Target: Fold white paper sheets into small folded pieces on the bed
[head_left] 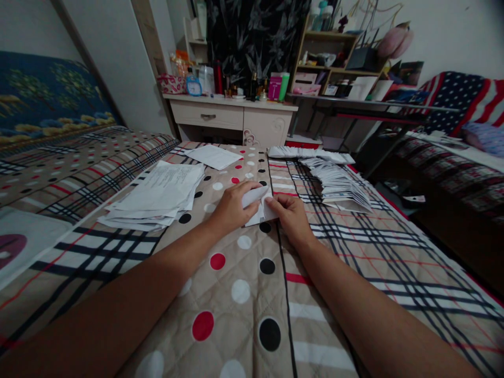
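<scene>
In the middle of the bed my left hand (232, 207) is closed around a white folded paper (253, 196), which curls up between the thumb and fingers. From the other side my right hand (292, 214) pinches the paper's right part, thumb on top. The paper's lower edge is close to the bedspread. To the left lies a loose stack of printed white sheets (157, 191), and beyond it a separate white paper (214, 156). On the right, a fanned row of folded papers (340, 184) sits in front of another row of folded papers (311, 154).
A dotted and plaid bedspread (240, 291) covers the bed. A white dresser (220, 113) with bottles and boxes stands past its far edge. Shelves and a desk (394, 102) are at the back right. A pale item with a purple patch (35, 231) lies at left.
</scene>
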Demonstrator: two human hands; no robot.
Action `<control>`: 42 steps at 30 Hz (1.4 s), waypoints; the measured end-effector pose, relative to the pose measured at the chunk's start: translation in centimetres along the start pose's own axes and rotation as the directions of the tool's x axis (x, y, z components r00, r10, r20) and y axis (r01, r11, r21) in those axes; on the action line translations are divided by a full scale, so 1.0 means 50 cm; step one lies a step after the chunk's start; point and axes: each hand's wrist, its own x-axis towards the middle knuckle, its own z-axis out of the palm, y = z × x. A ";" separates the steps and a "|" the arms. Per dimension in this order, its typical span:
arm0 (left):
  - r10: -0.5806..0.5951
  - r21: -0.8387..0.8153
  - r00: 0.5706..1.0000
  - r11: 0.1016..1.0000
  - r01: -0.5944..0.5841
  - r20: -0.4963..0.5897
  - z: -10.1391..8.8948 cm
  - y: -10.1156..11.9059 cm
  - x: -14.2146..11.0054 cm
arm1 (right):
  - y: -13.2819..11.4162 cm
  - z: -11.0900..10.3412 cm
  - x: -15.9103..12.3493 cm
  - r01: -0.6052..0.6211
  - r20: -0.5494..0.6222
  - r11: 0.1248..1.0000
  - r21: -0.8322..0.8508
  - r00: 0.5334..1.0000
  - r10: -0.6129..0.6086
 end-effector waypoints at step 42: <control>-0.461 -0.587 0.882 0.688 0.426 0.099 0.007 0.017 0.003 | -0.008 0.007 -0.003 0.065 -0.008 0.998 0.007 0.998 -0.065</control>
